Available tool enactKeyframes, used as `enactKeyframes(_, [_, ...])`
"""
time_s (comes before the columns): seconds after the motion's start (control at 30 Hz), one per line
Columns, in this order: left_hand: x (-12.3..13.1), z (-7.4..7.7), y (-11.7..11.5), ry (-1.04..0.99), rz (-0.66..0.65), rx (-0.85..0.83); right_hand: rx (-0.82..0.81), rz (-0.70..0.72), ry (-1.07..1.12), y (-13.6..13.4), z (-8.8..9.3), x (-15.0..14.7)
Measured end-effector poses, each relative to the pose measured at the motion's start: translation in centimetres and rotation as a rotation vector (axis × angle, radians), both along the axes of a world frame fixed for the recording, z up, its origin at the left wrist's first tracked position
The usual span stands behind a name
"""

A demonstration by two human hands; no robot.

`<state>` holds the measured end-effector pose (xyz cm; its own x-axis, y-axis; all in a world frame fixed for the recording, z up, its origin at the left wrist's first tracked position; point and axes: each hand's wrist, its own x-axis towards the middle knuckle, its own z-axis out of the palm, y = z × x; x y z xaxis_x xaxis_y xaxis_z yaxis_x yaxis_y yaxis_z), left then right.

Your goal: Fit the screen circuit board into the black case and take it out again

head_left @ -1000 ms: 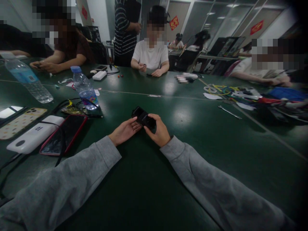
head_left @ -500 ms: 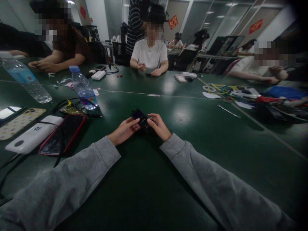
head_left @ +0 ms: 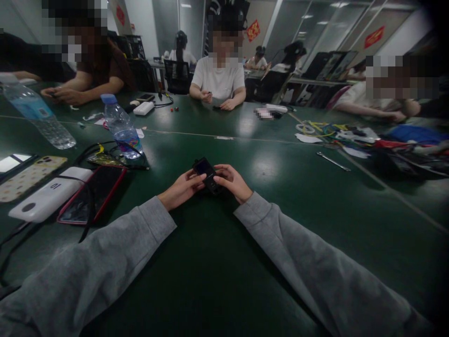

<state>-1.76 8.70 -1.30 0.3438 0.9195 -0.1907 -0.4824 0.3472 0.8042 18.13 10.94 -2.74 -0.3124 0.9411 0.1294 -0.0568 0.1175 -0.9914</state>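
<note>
Between my two hands is a small black handheld device (head_left: pixel 211 183) with a dark screen on its upper half and small buttons or markings below. My left hand (head_left: pixel 182 188) is closed on its left side, the thumb lying at the screen's lower edge. On the other side my right hand (head_left: pixel 234 181) grips it, with the thumb on the lower face near the buttons. The device is tilted, its top pointing to the upper left, just over the green table (head_left: pixel 217 262). Its underside and several fingertips are hidden.
On the left lie a red-edged phone (head_left: pixel 93 194), a white power bank (head_left: pixel 49 196), a patterned phone case (head_left: pixel 33 178), cables and two water bottles, one a blue-capped bottle (head_left: pixel 122 128). To the right are a wrench (head_left: pixel 333 161) and tangled cables (head_left: pixel 326 131). Several people sit around.
My right thumb has shifted slightly on the device, and the device sits a little more upright in my hands. Both hands keep their hold.
</note>
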Motion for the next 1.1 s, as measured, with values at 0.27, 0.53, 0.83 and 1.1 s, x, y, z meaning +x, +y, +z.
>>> enactKeyframes(0.27, [0.27,-0.03,-0.35,0.105,-0.016,0.094,-0.056,0.037,0.044,-0.01,0.26,0.18])
enactKeyframes(0.53, [0.11,0.45,-0.55,0.196,-0.006,0.073,-0.124,0.071,0.058,0.03,0.52,0.53])
enactKeyframes(0.83, [0.03,0.0,-0.47,0.184,-0.012,0.128,-0.167,0.088,0.067,0.3,0.5,0.71])
enactKeyframes(1.1, [-0.06,0.52,-0.64,0.209,-0.036,0.15,-0.161,0.075,0.102,-0.1,0.69,0.5])
